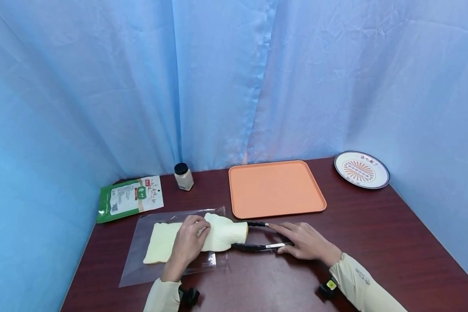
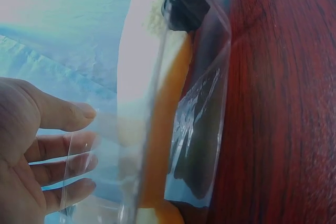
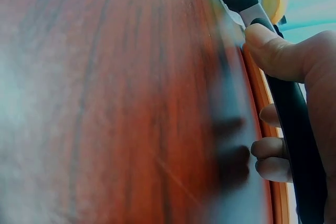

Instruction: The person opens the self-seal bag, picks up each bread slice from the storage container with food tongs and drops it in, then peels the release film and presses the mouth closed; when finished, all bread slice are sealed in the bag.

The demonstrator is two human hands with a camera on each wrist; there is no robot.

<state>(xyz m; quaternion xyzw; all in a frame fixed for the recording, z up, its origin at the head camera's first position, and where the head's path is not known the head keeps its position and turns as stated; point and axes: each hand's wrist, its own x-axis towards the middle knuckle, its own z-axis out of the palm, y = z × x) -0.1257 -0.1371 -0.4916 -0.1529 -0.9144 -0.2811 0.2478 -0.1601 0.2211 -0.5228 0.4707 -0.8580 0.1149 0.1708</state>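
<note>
A pair of black-and-silver tongs (image 1: pixel 274 245) is in my right hand (image 1: pixel 306 240), its thumb along one arm and its fingers at the other. In the right wrist view the thumb presses the black tongs handle (image 3: pixel 294 124). The black tongs ends reach a folded pale bread slice (image 1: pixel 224 234). My left hand (image 1: pixel 189 238) is over the bread, fingertips near that slice; in the left wrist view its fingers (image 2: pixel 65 148) are nearly straight and apart. Another bread slice (image 1: pixel 157 245) lies partly under the left hand, on a clear plastic bag (image 1: pixel 134 264).
An orange tray (image 1: pixel 277 190) lies behind the tongs. A patterned plate (image 1: pixel 360 171) is at the far right. At the back left are a small black-lidded jar (image 1: pixel 184 177) and a green-and-white packet (image 1: pixel 128 199). Blue curtains (image 1: pixel 226 86) surround the dark wooden table (image 1: pixel 374 234).
</note>
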